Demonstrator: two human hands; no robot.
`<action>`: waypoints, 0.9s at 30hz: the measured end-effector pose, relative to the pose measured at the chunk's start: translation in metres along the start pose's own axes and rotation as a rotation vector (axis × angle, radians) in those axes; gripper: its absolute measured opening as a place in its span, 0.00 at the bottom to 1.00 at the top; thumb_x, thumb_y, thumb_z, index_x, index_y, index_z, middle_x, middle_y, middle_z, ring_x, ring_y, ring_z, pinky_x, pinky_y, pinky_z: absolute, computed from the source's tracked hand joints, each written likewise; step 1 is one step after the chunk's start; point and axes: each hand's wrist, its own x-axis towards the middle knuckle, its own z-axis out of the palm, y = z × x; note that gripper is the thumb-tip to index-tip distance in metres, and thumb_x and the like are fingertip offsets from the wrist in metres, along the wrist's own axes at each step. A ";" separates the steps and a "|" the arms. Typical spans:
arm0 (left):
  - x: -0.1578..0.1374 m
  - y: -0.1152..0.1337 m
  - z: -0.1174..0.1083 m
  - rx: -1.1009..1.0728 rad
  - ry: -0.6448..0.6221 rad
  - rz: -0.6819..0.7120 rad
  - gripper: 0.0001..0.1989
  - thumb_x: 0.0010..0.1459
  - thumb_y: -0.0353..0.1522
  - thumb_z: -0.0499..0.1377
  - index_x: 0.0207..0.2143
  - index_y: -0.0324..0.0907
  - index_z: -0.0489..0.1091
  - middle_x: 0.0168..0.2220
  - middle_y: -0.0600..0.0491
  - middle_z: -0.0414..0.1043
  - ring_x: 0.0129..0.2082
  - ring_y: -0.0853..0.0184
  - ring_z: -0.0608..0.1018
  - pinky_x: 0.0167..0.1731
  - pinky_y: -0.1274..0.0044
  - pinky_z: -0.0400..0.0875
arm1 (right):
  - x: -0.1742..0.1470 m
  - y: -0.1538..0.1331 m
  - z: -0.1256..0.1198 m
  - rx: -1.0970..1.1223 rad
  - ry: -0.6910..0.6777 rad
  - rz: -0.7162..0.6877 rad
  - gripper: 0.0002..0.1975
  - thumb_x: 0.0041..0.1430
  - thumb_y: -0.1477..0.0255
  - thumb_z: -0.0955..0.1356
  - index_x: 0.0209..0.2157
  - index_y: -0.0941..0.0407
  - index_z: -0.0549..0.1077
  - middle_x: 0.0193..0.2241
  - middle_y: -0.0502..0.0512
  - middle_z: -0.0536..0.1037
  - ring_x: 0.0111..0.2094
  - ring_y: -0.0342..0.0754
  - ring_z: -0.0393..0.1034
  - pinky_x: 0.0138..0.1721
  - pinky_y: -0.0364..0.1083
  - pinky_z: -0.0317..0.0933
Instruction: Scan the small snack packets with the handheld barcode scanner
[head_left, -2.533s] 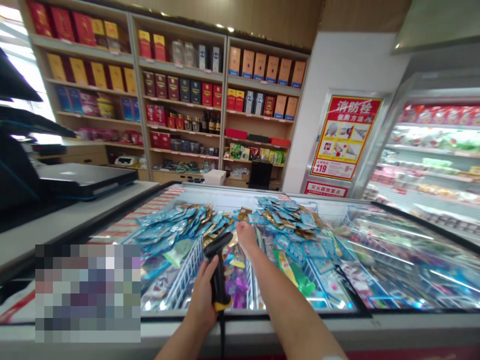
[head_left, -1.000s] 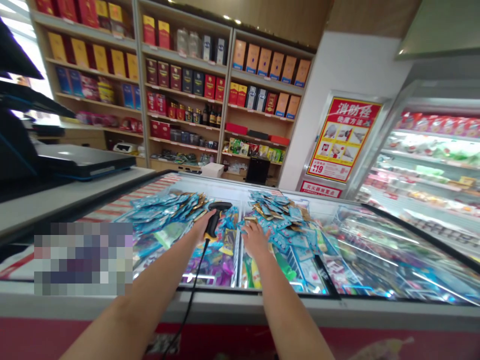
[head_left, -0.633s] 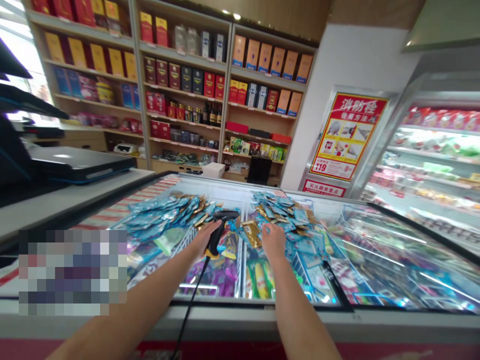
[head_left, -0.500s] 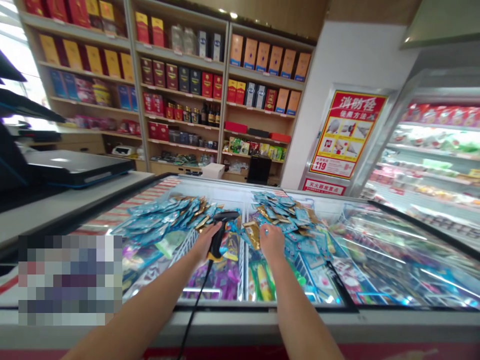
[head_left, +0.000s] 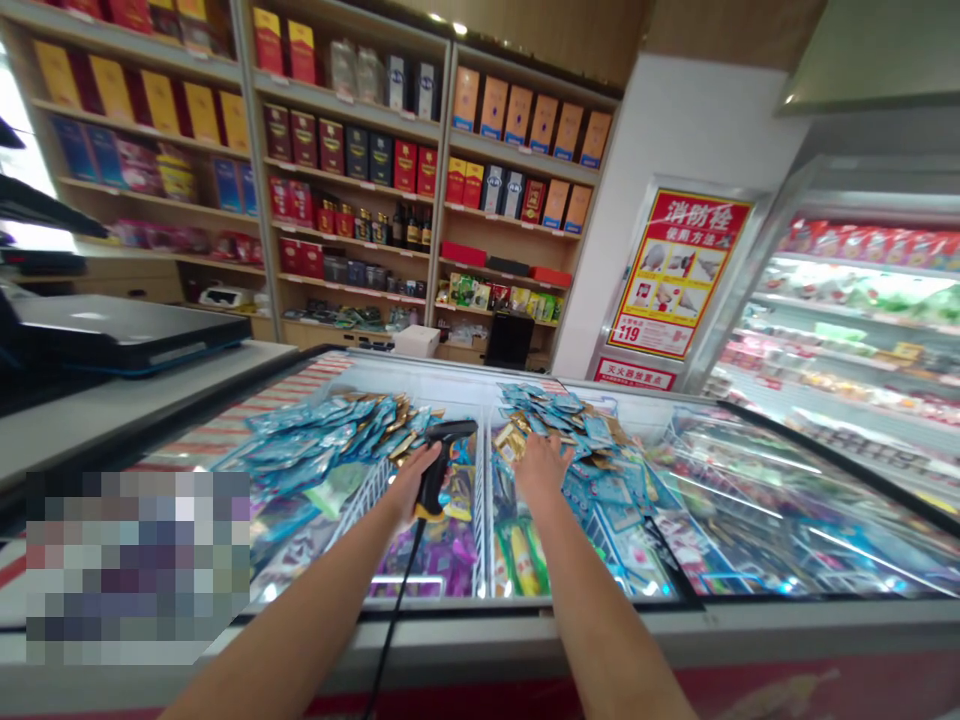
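Note:
My left hand (head_left: pixel 418 478) is wrapped round the grip of a black barcode scanner (head_left: pixel 435 475), whose head points right and whose cable hangs down toward me. Over the right pile of blue and gold packets (head_left: pixel 592 430), my right hand (head_left: pixel 541 465) has its fingers spread, with nothing gripped that I can see. A gold packet (head_left: pixel 511 440) lies just left of its fingertips. Another heap of blue packets (head_left: pixel 322 435) covers the left side, partly on the glass. The fingertips of my right hand blend into the packets below.
Both piles rest in and on a chest freezer (head_left: pixel 517 625) with white wire baskets (head_left: pixel 483 540) of bagged goods. A flat silver-topped device (head_left: pixel 135 325) stands on the left counter. Behind are shelves (head_left: pixel 360 185) of boxes, a small white box (head_left: pixel 417 342) and a red poster (head_left: pixel 679 270).
My right hand has let go of the gold packet, opened its fingers and moved slightly up over the pile. My left hand still holds the scanner in nearly the same place.

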 end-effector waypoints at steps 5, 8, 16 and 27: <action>0.006 -0.001 -0.008 -0.039 -0.022 -0.074 0.16 0.57 0.41 0.56 0.32 0.36 0.73 0.22 0.50 0.73 0.19 0.72 0.73 0.19 0.83 0.68 | 0.014 -0.012 0.001 0.244 -0.230 0.133 0.11 0.51 0.62 0.67 0.33 0.52 0.76 0.35 0.55 0.78 0.44 0.55 0.69 0.47 0.54 0.55; 0.010 -0.003 -0.012 -0.050 -0.034 -0.085 0.15 0.56 0.40 0.56 0.32 0.36 0.73 0.23 0.50 0.73 0.19 0.72 0.73 0.20 0.83 0.68 | 0.017 -0.011 0.013 0.488 -0.168 0.183 0.16 0.56 0.59 0.61 0.34 0.54 0.75 0.32 0.53 0.78 0.36 0.50 0.72 0.39 0.46 0.61; 0.009 -0.007 -0.010 0.043 -0.089 0.008 0.16 0.47 0.40 0.64 0.34 0.38 0.72 0.27 0.51 0.74 0.24 0.70 0.75 0.25 0.80 0.70 | 0.021 0.005 0.022 0.714 -0.054 0.254 0.22 0.62 0.62 0.54 0.47 0.60 0.68 0.36 0.60 0.78 0.34 0.49 0.73 0.33 0.44 0.64; 0.010 -0.008 -0.012 0.075 -0.080 0.022 0.18 0.47 0.43 0.63 0.34 0.37 0.72 0.23 0.52 0.73 0.20 0.71 0.74 0.22 0.81 0.68 | 0.000 -0.020 0.035 0.905 -0.498 0.181 0.21 0.50 0.77 0.66 0.48 0.57 0.66 0.38 0.56 0.77 0.28 0.47 0.74 0.28 0.44 0.66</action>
